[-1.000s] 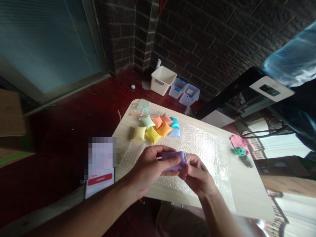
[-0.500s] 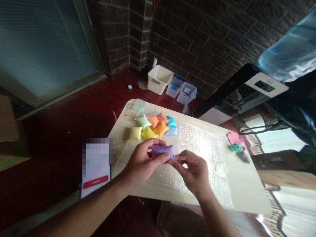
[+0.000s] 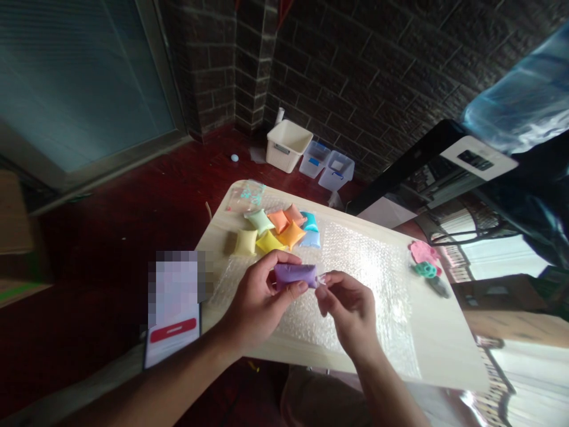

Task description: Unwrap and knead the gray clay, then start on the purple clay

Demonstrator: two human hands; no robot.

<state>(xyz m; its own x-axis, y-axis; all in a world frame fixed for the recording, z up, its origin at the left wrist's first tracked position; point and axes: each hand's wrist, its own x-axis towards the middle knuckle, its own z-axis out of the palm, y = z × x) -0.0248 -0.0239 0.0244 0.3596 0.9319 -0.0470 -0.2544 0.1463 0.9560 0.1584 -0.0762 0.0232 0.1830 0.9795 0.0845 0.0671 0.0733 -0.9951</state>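
A plump purple packet of soft clay [image 3: 295, 274] is held above the table by my left hand [image 3: 262, 290], thumb in front and fingers behind. At the packet's right end, my right hand [image 3: 351, 302] pinches the crumpled clear plastic wrapper [image 3: 320, 281] between thumb and fingers. Just beyond lie several similar packets: a pale yellow packet [image 3: 245, 242], a yellow packet [image 3: 269, 241], an orange packet [image 3: 291, 235], a pale green packet [image 3: 259, 220] and a blue packet [image 3: 310, 221]. Bubble wrap [image 3: 355, 255] is spread beneath my hands.
Pink clay [image 3: 424, 251], green clay [image 3: 425, 270] and a grey piece [image 3: 438, 287] lie at the table's right. A clear bag with teal bits [image 3: 252, 193] is at the far left corner. A phone [image 3: 172, 314] stands left. A white basket [image 3: 288, 145] and clear bins are on the floor.
The purple packet now looks longer and more stretched out, with its plastic end gathered and crumpled. My right fingers have shifted on that end, while my left hand keeps its hold.
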